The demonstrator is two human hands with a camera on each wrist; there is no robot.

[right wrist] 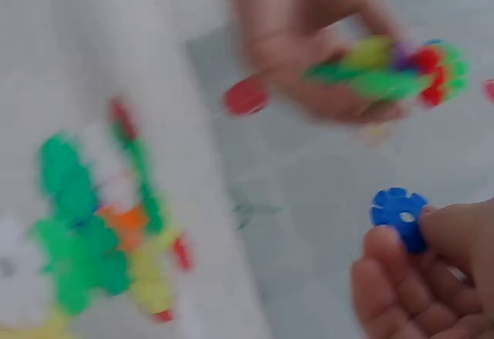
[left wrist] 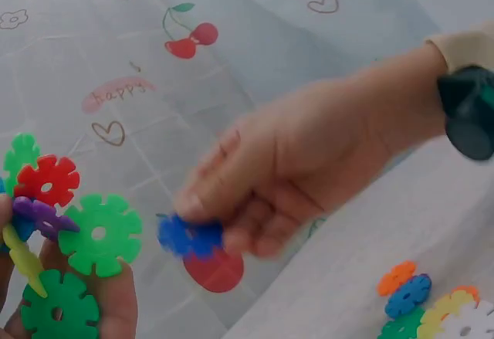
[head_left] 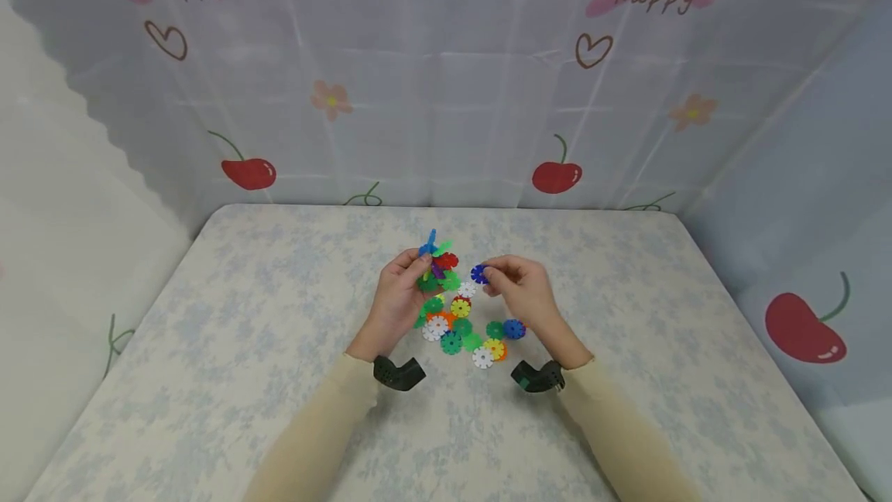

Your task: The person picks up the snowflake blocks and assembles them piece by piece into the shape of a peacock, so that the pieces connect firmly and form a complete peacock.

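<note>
Writing first: on the left of the backdrop [head_left: 432,45], "happy" in brown over a pink smear; to the right, the same word over the same pink. Hearts, flowers and cherries printed round both.

Left hand [head_left: 399,297]: thumb and fingers pinch a cluster [head_left: 438,270] of notched plastic discs, held up near the middle of the table [head_left: 230,378]. In the head view its long axis runs roughly up and down, blue pieces at the top, green discs at the bottom; red and purple between. In the left wrist view a yellow disc shows nearly edge-on, tilted, while two green ones face the camera.

Right of the cluster, apart from it: a blue disc [head_left: 478,274], pinched by its rim between thumb and finger of the right hand [head_left: 526,289]. Round face and centre hole turned to the right wrist camera; fingertips cover part of the rim.

Below and between the hands: a pile of discs [head_left: 451,342] on the table, green, white, orange, yellow, blue; many overlap. Whether they are joined, cannot tell. Left fingers hide part of the cluster. Cream sleeves [head_left: 307,440] and dark wrist straps [head_left: 399,374] flank the near side.
</note>
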